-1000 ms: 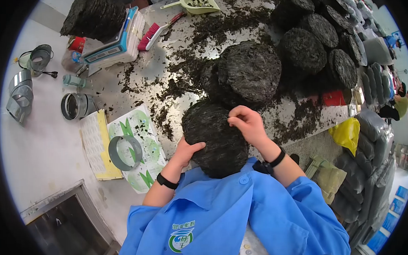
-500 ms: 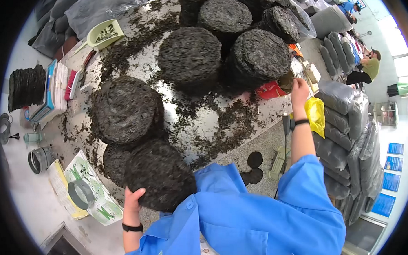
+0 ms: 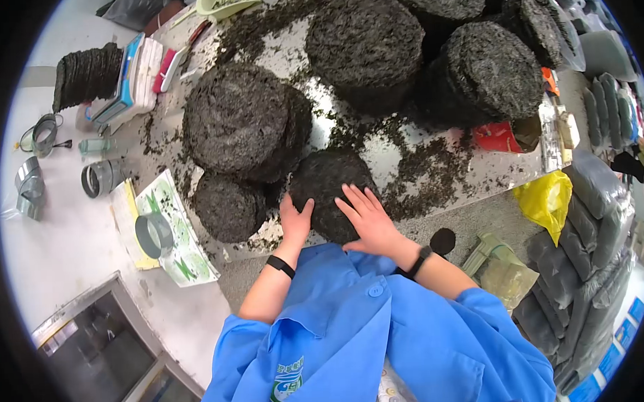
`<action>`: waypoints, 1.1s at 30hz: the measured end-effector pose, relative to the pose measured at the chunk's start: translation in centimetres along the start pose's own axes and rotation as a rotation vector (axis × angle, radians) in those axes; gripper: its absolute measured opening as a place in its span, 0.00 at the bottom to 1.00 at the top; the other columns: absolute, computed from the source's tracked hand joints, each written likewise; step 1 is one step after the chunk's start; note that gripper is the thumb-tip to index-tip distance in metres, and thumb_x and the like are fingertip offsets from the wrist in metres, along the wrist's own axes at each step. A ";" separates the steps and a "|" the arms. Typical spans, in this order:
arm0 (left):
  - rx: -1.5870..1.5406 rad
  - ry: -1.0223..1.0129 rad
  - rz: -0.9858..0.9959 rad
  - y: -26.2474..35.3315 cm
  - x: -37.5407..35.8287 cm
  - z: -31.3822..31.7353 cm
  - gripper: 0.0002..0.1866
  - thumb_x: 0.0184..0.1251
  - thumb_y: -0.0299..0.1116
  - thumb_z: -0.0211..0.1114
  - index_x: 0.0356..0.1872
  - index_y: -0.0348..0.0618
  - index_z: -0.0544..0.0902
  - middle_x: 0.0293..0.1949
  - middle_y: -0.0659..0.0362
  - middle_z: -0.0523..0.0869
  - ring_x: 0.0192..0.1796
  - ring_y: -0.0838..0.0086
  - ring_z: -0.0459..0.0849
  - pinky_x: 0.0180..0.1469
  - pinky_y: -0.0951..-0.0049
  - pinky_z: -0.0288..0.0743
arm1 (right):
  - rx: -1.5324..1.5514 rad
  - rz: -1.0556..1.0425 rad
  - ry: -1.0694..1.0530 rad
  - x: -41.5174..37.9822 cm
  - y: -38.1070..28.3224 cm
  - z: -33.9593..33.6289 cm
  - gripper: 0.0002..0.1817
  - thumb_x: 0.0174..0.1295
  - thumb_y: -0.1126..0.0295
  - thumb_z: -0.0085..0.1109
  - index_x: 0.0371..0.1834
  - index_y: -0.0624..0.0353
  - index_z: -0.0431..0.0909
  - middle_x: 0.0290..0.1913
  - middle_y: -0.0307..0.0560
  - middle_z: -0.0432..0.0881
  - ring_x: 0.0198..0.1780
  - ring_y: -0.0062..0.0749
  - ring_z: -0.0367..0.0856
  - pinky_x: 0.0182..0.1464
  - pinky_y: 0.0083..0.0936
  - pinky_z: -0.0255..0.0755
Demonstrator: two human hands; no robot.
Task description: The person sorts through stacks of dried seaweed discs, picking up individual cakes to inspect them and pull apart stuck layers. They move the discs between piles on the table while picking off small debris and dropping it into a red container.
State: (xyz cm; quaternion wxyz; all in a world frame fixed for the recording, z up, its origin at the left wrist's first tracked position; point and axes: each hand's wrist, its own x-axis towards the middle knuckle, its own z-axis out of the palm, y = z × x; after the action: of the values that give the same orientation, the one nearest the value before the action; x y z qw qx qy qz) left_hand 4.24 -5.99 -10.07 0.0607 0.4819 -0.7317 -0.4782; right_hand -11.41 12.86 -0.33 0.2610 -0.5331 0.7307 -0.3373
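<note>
A dark, round disc of what looks like dried seaweed (image 3: 328,174) lies at the near edge of the table, in front of my body. My left hand (image 3: 296,219) touches its left rim, thumb and forefinger apart. On its right side my right hand (image 3: 371,224) rests flat with fingers spread. Just behind and left stands a tall stack of similar discs (image 3: 237,119), with a smaller stack (image 3: 230,208) nearer to me.
More stacks (image 3: 365,43) fill the back of the crumb-strewn table (image 3: 386,160). A red packet (image 3: 495,137) and a yellow bag (image 3: 545,199) are at right. A metal ring (image 3: 154,235) stands on printed paper at left. Filled grey bags (image 3: 554,260) are piled on the right.
The disc went from my left hand's hold near my body to the table edge. My right hand came from the far right onto it. The view has shifted.
</note>
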 end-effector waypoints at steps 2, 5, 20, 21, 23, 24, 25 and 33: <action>0.312 0.135 0.260 0.6 -1.2 -0.7 0.28 0.69 0.39 0.71 0.65 0.36 0.75 0.56 0.55 0.80 0.51 0.62 0.80 0.51 0.62 0.77 | -0.244 0.133 -0.092 1.3 1.0 3.0 0.61 0.42 0.52 0.83 0.80 0.58 0.57 0.83 0.59 0.52 0.83 0.55 0.49 0.83 0.51 0.43; -0.728 -0.059 -0.339 5.6 -3.5 -1.6 0.29 0.71 0.38 0.69 0.67 0.35 0.73 0.60 0.53 0.78 0.55 0.69 0.79 0.55 0.65 0.76 | -0.310 0.129 -0.056 1.7 1.9 3.1 0.54 0.44 0.65 0.81 0.78 0.57 0.62 0.80 0.58 0.60 0.81 0.52 0.57 0.82 0.51 0.47; 0.446 0.071 0.105 4.8 -4.3 0.7 0.35 0.46 0.39 0.85 0.53 0.35 0.76 0.53 0.47 0.78 0.58 0.51 0.79 0.57 0.58 0.77 | -0.227 0.279 0.314 -5.1 5.2 1.8 0.50 0.47 0.66 0.80 0.74 0.68 0.62 0.69 0.63 0.69 0.71 0.58 0.68 0.73 0.47 0.63; 0.394 0.043 0.051 4.5 -4.0 0.7 0.34 0.46 0.38 0.85 0.52 0.35 0.76 0.50 0.47 0.80 0.55 0.51 0.81 0.55 0.59 0.78 | -0.178 0.235 0.237 -4.5 5.4 3.6 0.52 0.45 0.63 0.81 0.74 0.68 0.62 0.68 0.62 0.71 0.70 0.59 0.69 0.73 0.49 0.63; 0.305 0.011 -0.001 3.3 -3.2 1.0 0.34 0.47 0.38 0.85 0.52 0.34 0.76 0.49 0.47 0.82 0.53 0.53 0.83 0.55 0.60 0.78 | -0.008 0.288 0.360 -2.6 6.2 4.8 0.53 0.46 0.60 0.81 0.75 0.66 0.62 0.65 0.61 0.72 0.68 0.58 0.70 0.71 0.49 0.65; 0.218 -0.031 -0.057 2.6 -2.9 0.9 0.34 0.48 0.37 0.84 0.53 0.33 0.76 0.48 0.47 0.84 0.51 0.55 0.85 0.55 0.61 0.79 | 0.169 0.350 0.475 -1.7 6.3 5.0 0.54 0.46 0.56 0.80 0.76 0.65 0.62 0.63 0.60 0.73 0.66 0.57 0.71 0.69 0.49 0.66; 0.233 -0.026 -0.058 1.9 -2.7 0.8 0.34 0.48 0.37 0.84 0.53 0.33 0.76 0.48 0.47 0.84 0.51 0.55 0.85 0.55 0.61 0.79 | 0.184 0.349 0.478 -1.3 6.6 4.9 0.54 0.46 0.56 0.80 0.76 0.65 0.62 0.63 0.60 0.73 0.66 0.57 0.71 0.69 0.49 0.66; -0.437 -0.323 -0.228 1.3 -0.5 0.8 0.30 0.63 0.28 0.72 0.67 0.34 0.74 0.60 0.53 0.84 0.58 0.66 0.84 0.61 0.67 0.78 | -0.344 0.333 0.293 4.0 8.8 1.7 0.26 0.58 0.55 0.71 0.53 0.63 0.81 0.51 0.56 0.78 0.56 0.50 0.76 0.56 0.43 0.73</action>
State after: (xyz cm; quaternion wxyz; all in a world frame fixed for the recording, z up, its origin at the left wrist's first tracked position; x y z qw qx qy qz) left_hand 3.23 -4.96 -9.33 -0.0081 0.4541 -0.5528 -0.6987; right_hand -16.67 10.48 -8.32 0.1101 -0.3878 0.8846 -0.2344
